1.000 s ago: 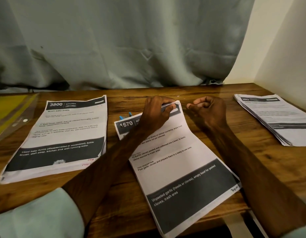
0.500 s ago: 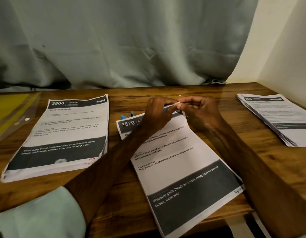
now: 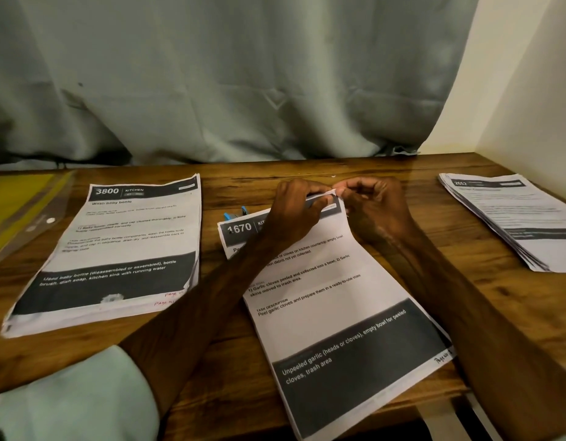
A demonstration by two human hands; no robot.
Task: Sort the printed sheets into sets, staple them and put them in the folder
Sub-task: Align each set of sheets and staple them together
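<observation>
I find both hands closed on one point: the left hand [image 3: 294, 211] pinches the far corner of the 1670 set [image 3: 323, 297], and the right hand [image 3: 375, 208] nips the same corner from the opposite side, probably squaring the sheets for a staple. The set trails from the grip toward me. A blue tool [image 3: 235, 213], likely the stapler, lies just left of the grip, and the folder [image 3: 17, 211] lies well left.

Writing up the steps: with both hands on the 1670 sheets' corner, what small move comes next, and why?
Probably the right hand lets go to fetch the blue object, perhaps the stapler, behind the 1670 sheets; the left hand pinches their corner together.
</observation>
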